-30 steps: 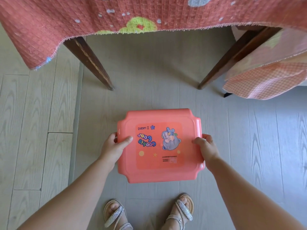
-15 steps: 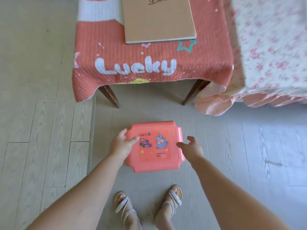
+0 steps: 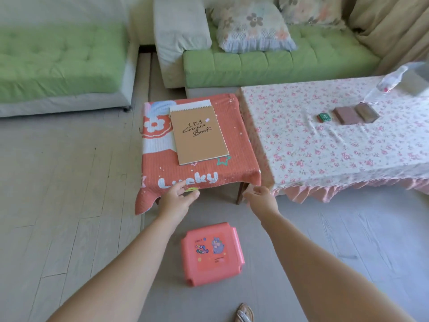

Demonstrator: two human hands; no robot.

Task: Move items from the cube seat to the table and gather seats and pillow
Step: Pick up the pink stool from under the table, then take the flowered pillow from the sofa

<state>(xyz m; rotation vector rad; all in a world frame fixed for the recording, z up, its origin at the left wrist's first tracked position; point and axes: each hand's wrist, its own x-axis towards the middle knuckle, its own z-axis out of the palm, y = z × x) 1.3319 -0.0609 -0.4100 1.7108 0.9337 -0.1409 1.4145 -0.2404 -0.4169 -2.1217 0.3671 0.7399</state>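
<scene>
A pink stool [image 3: 212, 253] now sits released on the floor, just before the cloth-covered seat [image 3: 199, 145]. Both hands, left [image 3: 176, 201] and right [image 3: 262, 197], have lifted away, open and empty, toward that seat, where a sketchbook [image 3: 199, 133] waits.

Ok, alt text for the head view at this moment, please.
Both hands, left and right, reach open and empty toward a cube seat draped in an orange cloth, with a sketchbook on top. A pink plastic stool sits on the floor below.
</scene>
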